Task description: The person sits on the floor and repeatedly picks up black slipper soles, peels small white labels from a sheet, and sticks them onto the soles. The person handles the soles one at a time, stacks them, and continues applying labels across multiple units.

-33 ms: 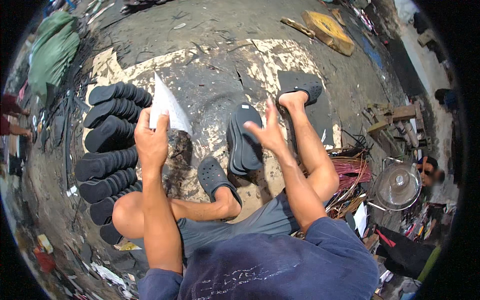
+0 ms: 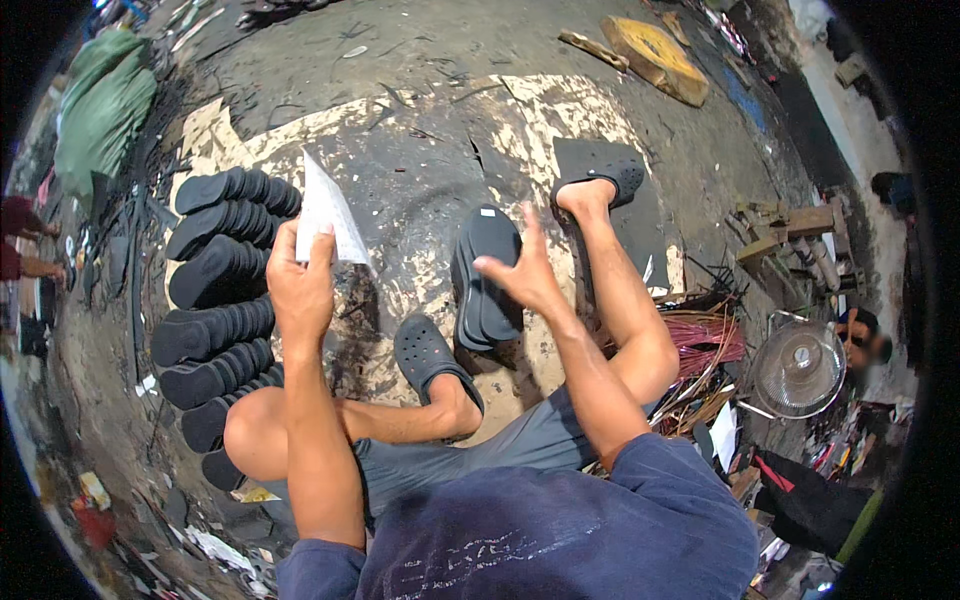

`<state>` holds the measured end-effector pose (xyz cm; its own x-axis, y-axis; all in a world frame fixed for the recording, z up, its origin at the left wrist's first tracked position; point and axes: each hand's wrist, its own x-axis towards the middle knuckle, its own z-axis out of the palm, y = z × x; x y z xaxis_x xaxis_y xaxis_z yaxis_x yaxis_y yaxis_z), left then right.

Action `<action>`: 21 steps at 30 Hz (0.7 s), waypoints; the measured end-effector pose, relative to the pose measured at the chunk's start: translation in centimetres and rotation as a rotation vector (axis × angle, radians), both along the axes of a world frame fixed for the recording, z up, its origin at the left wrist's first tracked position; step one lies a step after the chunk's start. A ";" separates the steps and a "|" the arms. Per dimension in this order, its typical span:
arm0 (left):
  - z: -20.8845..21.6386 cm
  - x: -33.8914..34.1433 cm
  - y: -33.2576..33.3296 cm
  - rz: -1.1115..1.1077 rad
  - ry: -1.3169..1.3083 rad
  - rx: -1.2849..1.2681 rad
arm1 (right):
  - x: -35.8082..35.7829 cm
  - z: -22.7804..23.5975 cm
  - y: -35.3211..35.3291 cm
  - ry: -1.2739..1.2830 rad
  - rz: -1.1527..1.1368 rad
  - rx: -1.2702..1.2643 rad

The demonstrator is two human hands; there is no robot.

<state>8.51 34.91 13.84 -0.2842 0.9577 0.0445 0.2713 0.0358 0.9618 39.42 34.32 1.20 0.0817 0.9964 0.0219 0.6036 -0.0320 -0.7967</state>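
Here, the left hand [image 2: 300,285] grips a white sheet [image 2: 336,222] by its lower end, with the thumb across the near face and the fingers behind. The sheet stands up from the hand, and its top narrows to a point. The right hand [image 2: 527,278] is open and holds nothing, its thumb and fingers spread. It is at the right side of a stack [image 2: 485,285] of black soles, and its thumb overlaps the top sole in this view; whether it touches, I cannot tell.

The stack is on the floor [image 2: 420,50] between the two feet, and a small white label [image 2: 488,212] lies near the far end of its top sole. Just left of the left hand, more soles [image 2: 215,330] lie in several packed rows, one nearer the person than the next.

Both feet wear dark clogs [image 2: 424,348]; the right foot is farther out, on a dark mat [image 2: 640,245]. Beyond it lies a yellow block [image 2: 655,60]. To the right of the right knee are a bundle of reddish strips [image 2: 705,342] and a round fan [image 2: 798,370], with a wooden frame [image 2: 790,240] beyond them. A green cloth [image 2: 105,110] is heaped at the far left.
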 end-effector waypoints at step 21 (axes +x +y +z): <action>-1.0 2.3 -1.6 0.103 -0.772 0.093 | -1.2 0.1 -0.3 0.217 -0.210 0.148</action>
